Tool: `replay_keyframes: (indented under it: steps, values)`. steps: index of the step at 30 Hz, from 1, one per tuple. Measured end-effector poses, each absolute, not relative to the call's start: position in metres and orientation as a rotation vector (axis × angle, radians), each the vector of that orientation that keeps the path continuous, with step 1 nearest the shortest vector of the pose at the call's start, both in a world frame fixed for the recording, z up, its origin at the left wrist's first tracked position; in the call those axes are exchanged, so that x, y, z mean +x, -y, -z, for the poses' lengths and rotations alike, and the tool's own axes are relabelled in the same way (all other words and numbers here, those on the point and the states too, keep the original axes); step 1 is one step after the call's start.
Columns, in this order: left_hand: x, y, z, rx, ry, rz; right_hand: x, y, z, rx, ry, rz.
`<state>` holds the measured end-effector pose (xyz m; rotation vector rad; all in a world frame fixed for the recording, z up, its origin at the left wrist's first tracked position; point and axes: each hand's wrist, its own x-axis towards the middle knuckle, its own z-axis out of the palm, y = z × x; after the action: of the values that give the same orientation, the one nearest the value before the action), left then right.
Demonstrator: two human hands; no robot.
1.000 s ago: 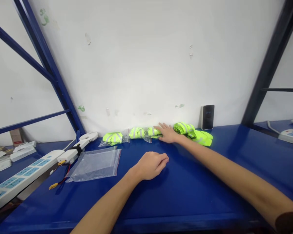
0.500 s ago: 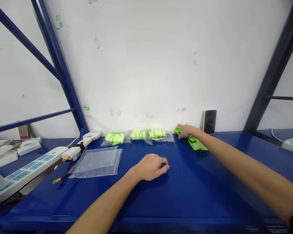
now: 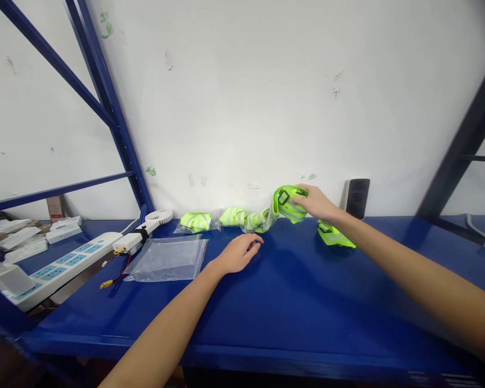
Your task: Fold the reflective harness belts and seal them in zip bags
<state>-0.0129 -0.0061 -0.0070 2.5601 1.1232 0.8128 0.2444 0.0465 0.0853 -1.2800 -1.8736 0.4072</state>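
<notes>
My right hand (image 3: 316, 202) grips a folded neon-green reflective vest (image 3: 293, 202) with a black buckle, raised off the table near the wall. The vest's left side meets the rightmost bagged vest (image 3: 258, 221); whether they merely touch I cannot tell. My left hand (image 3: 239, 253) lies on the blue table (image 3: 275, 302), fingers loosely extended, thumb apart, with nothing in it. Two more vests in clear bags, one on the left (image 3: 196, 221) and one in the middle (image 3: 232, 216), stand along the wall. Another green vest (image 3: 334, 235) lies under my right forearm.
Clear zip bags (image 3: 167, 260) lie flat at the left. Beside them are a small white fan (image 3: 159, 216), a white device with wires (image 3: 129, 241) and a power strip (image 3: 70, 264). A black-and-white box (image 3: 356, 198) leans at the wall. White boxes (image 3: 24, 242) sit far left.
My right hand has lifted the green vest and moved it left toward the bagged ones. My left hand has shifted slightly left and farther in. The view has turned a little.
</notes>
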Motion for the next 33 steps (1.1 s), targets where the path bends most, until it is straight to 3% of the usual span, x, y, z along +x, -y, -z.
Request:
replay_keyframes:
  steps: [5,10,17,23,27,33]
  values:
    - [-0.004,0.007,0.006,2.234,-0.839,-1.001,0.248,0.001,-0.058,-0.895,1.525,-0.941]
    - [0.002,0.012,0.005,2.180,-0.878,-1.196,0.237,0.024,-0.029,-0.911,1.354,-1.360]
    - [-0.002,0.020,-0.003,2.619,-1.012,-1.086,0.247,0.023,-0.016,-0.879,1.420,-1.545]
    - [0.011,-0.016,-0.002,3.037,-0.872,-0.544,0.250,0.035,-0.012,-0.789,1.619,-1.808]
    - [0.022,-0.050,0.010,3.028,-1.046,-0.438,0.239,0.045,-0.013,-0.782,1.576,-1.901]
    - [0.045,-0.066,-0.012,2.790,-1.168,-0.483,0.244,0.033,-0.023,-0.891,1.579,-1.667]
